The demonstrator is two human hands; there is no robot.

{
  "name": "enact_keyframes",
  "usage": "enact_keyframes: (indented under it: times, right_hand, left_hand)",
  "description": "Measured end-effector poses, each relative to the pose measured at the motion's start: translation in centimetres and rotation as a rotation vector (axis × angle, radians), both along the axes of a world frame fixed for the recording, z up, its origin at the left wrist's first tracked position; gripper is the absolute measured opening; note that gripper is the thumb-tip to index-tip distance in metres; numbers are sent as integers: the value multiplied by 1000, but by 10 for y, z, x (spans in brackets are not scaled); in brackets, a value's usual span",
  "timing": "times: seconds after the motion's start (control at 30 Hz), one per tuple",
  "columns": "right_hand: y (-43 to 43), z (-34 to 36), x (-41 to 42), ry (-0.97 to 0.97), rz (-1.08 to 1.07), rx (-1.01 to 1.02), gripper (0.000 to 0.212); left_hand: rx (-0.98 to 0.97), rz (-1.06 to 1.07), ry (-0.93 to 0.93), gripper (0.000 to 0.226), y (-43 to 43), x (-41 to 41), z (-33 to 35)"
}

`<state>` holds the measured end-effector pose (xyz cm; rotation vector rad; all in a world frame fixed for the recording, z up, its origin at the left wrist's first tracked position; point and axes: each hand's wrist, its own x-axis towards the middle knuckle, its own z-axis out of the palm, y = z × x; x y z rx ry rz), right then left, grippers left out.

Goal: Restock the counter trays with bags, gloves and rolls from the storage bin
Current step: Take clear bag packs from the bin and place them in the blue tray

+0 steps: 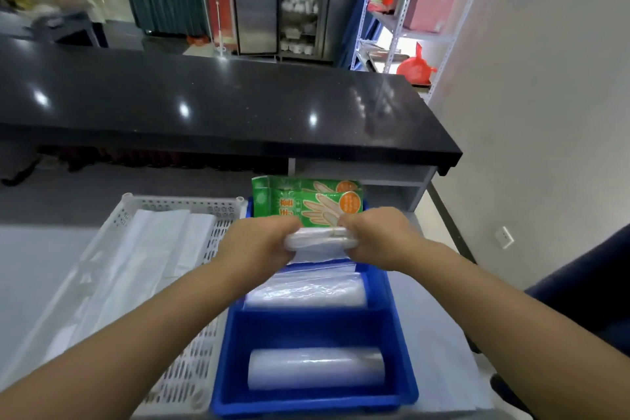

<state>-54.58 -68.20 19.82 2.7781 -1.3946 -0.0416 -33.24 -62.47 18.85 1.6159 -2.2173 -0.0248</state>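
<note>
Pale grey lower counter [439, 310] below a raised black countertop [218, 106] along its far edge. White perforated tray [201, 344] sits left-centre, reaching the near edge. Blue divided tray [402, 368] sits just right of it, sides touching. Black top bare, glossy.

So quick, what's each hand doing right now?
Left hand: closed on the left end of a clear plastic bundle.
Right hand: closed on the bundle's right end.
</note>
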Motion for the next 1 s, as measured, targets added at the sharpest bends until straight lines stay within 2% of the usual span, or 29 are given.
enact_keyframes:
  times: [0.07,0.17,0.27,0.37,0.5,0.6,0.8,0.93,1.0]
  right_hand:
    - [-6,0,-9,6,-81,41,33]
    - [-12,-4,-29,-10,-198,122,16]
    - [-13,-11,-46,-26,-305,118,15]
    - [-14,-16,-53,-18,-362,92,9]
    - [-16,-18,-60,-95,-389,104,16]
    - [-20,-20,-63,-145,-392,113,22]
    - [-38,-28,-62,-252,-298,189,15]
    - [-49,-29,-48,-306,-243,195,20]
    - [-51,-28,-36,-331,-214,215,19]
  left_hand:
    - [57,17,45,22,-14,10,-5]
    - [228,98,58,30,-31,23,-28]
    - [358,-22,-110,24,-34,12,-63]
    - [412,-195,-259,31,-33,-9,-90]
    - [455,-169,-371,42,-39,-23,-99]
    - [529,-132,-330,50,-43,-26,-101]
    - [658,34,-227,54,-40,-38,-100]
    - [653,22,-265,44,-36,-39,-103]
    - [694,40,-168,33,-32,-39,-101]
